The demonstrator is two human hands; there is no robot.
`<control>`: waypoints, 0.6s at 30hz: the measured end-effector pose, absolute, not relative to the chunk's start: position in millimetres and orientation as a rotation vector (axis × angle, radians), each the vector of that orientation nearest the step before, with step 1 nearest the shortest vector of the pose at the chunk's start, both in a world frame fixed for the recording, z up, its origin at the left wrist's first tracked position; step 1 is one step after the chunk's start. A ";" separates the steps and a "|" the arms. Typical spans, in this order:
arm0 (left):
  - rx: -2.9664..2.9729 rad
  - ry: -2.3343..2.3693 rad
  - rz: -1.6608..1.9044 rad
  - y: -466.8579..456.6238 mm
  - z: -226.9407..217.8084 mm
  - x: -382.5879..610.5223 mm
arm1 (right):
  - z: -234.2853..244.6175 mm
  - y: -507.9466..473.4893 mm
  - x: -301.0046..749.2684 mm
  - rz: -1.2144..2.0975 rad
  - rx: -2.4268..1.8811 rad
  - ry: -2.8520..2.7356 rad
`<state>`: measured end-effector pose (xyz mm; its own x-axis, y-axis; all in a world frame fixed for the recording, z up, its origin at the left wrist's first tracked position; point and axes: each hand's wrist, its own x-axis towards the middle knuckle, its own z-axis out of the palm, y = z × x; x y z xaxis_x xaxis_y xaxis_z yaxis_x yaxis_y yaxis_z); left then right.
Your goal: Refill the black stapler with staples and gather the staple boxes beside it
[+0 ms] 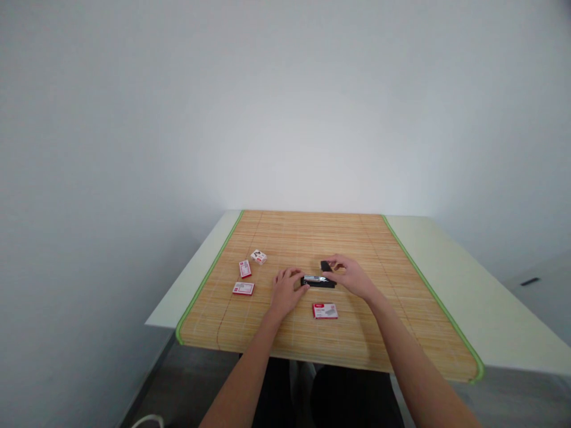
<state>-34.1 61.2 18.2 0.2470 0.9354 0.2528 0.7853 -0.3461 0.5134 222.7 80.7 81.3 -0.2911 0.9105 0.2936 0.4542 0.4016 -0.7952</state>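
A black stapler (319,284) lies on the bamboo mat with its lid swung up and its silver staple channel showing. My left hand (285,291) pinches the stapler's left end between thumb and fingers. At the other end, my right hand (351,276) grips the raised black lid (326,267); its fingertips partly cover it. Just in front of the stapler lies a red and white staple box (325,311), flat on the mat.
Towards the left of the bamboo mat (383,333) lie two more red and white boxes (243,289) (245,268) and a small white box (259,257) with dark and red print. The mat has green edging and covers a white table (450,261) against a wall.
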 end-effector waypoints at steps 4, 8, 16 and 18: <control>2.249 1.605 0.753 59.6 20.1 -34.0 | 74.3 90.2 182.7 0.646 -1.135 -2.176; 2.246 1.607 0.744 58.5 22.2 -33.6 | 66.6 92.1 181.9 0.673 -1.126 -2.200; 2.203 1.606 0.735 57.5 24.9 -32.5 | 63.0 71.0 236.7 1.003 -1.217 -1.957; 2.183 1.613 0.730 57.2 25.9 -32.4 | 61.6 64.4 237.8 0.987 -1.259 -1.923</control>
<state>-32.4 57.2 25.9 0.2282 0.9516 0.2060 0.7829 -0.3051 0.5422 237.8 64.4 61.6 -0.3453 0.9330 0.1017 0.4614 0.2631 -0.8473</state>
